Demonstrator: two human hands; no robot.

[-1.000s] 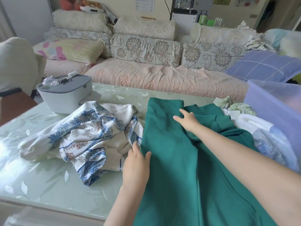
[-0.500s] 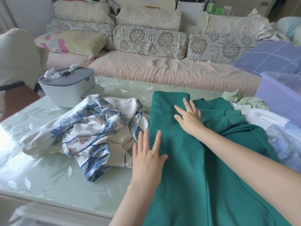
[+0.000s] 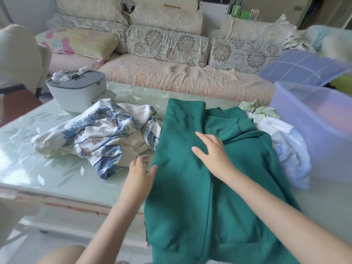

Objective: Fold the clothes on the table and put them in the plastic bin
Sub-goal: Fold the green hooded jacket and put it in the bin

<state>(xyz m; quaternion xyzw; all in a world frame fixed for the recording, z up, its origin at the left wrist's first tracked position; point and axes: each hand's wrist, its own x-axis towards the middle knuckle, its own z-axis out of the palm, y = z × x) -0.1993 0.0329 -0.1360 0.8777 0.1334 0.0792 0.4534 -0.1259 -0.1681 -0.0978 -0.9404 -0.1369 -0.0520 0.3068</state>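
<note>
A green garment (image 3: 182, 187) lies lengthwise on the table (image 3: 28, 149), its lower end hanging over the near edge. My right hand (image 3: 213, 153) rests flat on its middle, fingers spread. At the garment's left edge is my left hand (image 3: 140, 172), fingers apart, thumb touching the fabric. A crumpled white garment with blue print (image 3: 106, 136) lies to the left. White and pale blue clothes (image 3: 285, 145) are piled to the right. The translucent purple plastic bin (image 3: 314, 122) stands at the table's right end.
A grey-lidded white box (image 3: 76, 90) stands at the table's far left. Behind the table runs a sofa (image 3: 171, 73) with floral cushions and a blue checked pillow (image 3: 299, 67). A chair with a cream cover (image 3: 17, 54) is at the left.
My left hand slid from the green fabric back to its left edge. My right hand moved a little nearer along the garment. The view tilted down toward the table's near edge.
</note>
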